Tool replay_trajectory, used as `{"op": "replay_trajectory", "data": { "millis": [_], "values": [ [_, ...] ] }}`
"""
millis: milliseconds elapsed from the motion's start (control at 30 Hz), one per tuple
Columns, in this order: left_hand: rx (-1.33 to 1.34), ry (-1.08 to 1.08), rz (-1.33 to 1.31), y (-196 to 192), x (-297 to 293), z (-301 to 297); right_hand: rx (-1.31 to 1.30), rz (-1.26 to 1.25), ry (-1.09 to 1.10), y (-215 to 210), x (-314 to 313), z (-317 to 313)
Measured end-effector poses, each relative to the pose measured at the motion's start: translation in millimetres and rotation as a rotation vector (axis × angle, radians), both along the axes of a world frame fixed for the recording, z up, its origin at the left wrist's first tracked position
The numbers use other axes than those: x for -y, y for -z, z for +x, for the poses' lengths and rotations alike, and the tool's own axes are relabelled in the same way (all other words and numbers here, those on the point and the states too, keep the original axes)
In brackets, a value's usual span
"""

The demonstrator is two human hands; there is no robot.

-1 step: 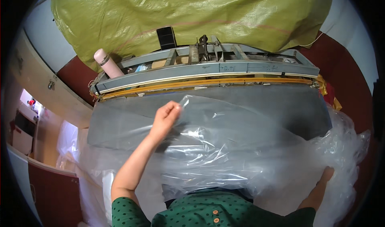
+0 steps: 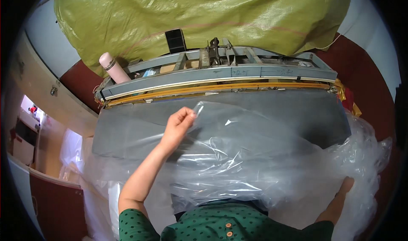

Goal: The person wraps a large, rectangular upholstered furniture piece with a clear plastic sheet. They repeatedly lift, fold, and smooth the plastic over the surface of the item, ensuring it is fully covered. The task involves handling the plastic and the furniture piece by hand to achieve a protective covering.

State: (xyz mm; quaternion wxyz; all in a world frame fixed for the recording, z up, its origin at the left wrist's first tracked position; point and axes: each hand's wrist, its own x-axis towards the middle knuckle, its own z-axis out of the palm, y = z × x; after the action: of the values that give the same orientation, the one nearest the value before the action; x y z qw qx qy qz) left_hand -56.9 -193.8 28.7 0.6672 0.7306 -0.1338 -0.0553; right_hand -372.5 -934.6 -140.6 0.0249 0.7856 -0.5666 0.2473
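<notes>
**Clear plastic film pinched in left hand over grey table**

Your left hand (image 2: 182, 121) is curled, thumb and fingers closed on an edge of the clear plastic film (image 2: 221, 160); a small glossy tip sticks up past the fingers. The film is thin, see-through and wrinkled, with sharp white glints. It lies across the dark grey, matte, flat-looking table (image 2: 297, 107) and runs down to your front. Off to the right it bunches into a puffy, crumpled heap.

Your right hand (image 2: 347, 185) is at that heap, low on the right; fingers mostly hidden, can't tell whether they grip.

You wear a green shirt (image 2: 212, 219), dark dots, round orange-brown buttons.

Behind the table's far edge: long thin orange strips (image 2: 212, 88), then a grey-painted metal frame (image 2: 182, 77), straight bars with cross-pieces, scuffed, dark marks on the front bar. A dark metal clamp-like fitting (image 2: 216, 51) stands up near its middle. Pink cylindrical bottle (image 2: 114, 70) with a metallic band, tilted, at the frame's left end. Black rectangular phone (image 2: 175, 41) just behind the frame, against a yellow-green tarp (image 2: 204, 11), woven-looking, shiny, creased. Pale door (image 2: 55, 81) with metal lock at left.
</notes>
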Motion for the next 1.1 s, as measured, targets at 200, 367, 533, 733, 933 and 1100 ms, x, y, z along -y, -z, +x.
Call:
{"op": "replay_trajectory", "data": {
  "millis": [200, 367, 533, 733, 933, 1100],
  "values": [
    [0.124, 0.071, 0.022, -26, 23, -12, 0.519, -0.335, -0.577, -127, -78, 152],
    [0.257, 0.046, 0.196, -46, 12, -31, 0.531, 0.206, -1.661, -242, -370, 273],
    [0.435, 0.027, 0.400, -63, 6, -43, 0.463, 0.409, -2.313, -245, -516, 302],
    [0.402, -0.030, 0.312, -72, -10, -48, 0.313, 0.883, -2.247, -216, -546, 310],
    [0.869, -0.258, 0.493, -60, 0, -44, 0.480, 2.141, -1.746, -193, -568, 298],
    [0.995, -0.343, 0.709, -31, -2, -33, 0.417, 1.743, -1.770, -175, -581, 315]
  ]
}}
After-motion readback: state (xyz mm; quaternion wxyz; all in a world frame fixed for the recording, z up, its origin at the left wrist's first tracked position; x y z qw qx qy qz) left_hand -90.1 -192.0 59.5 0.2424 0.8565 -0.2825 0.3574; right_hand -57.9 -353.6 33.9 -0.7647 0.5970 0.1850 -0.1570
